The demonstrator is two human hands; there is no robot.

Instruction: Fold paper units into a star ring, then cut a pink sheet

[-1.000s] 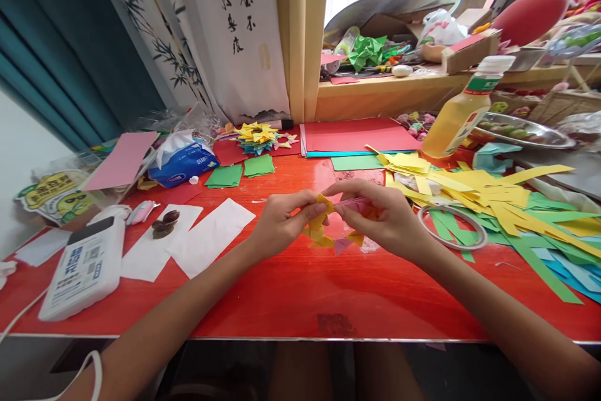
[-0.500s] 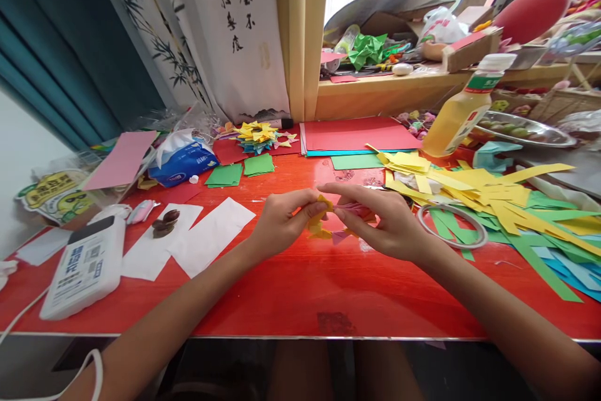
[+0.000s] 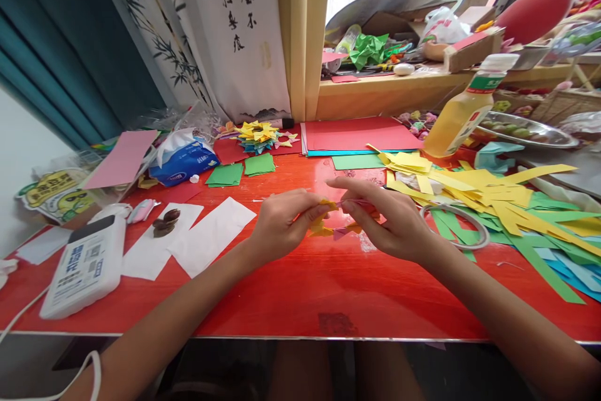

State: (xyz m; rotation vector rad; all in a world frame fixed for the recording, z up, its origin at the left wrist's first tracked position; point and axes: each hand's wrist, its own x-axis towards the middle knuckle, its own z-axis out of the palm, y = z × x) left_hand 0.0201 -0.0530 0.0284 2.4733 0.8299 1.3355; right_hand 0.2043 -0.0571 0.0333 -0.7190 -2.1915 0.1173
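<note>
Over the middle of the red table (image 3: 282, 301), both my hands are at a ring of folded paper (image 3: 322, 229), yellow with some pink pieces. My left hand (image 3: 286, 216) pinches the ring's yellow left end between thumb and fingers. My right hand (image 3: 389, 216) grips a pink part of the same ring with thumb and fingers, its index finger stretched above. The fingers hide much of the ring's far side. Near the right hand lies a roll of white tape (image 3: 481, 235), partly on cut paper strips.
Yellow strips (image 3: 498, 191), green strips (image 3: 549, 269) and a juice bottle (image 3: 462, 110) occupy the right. Behind are red sheets (image 3: 361, 134), a folded-paper stack (image 3: 258, 135) and green squares (image 3: 260, 164). Leftward lie tissues (image 3: 183, 157), white papers (image 3: 213, 235) and a white device (image 3: 84, 266).
My hands have drawn slightly apart, the right one moving a little to the right. A small gap now shows between the yellow end and the right fingertips.
</note>
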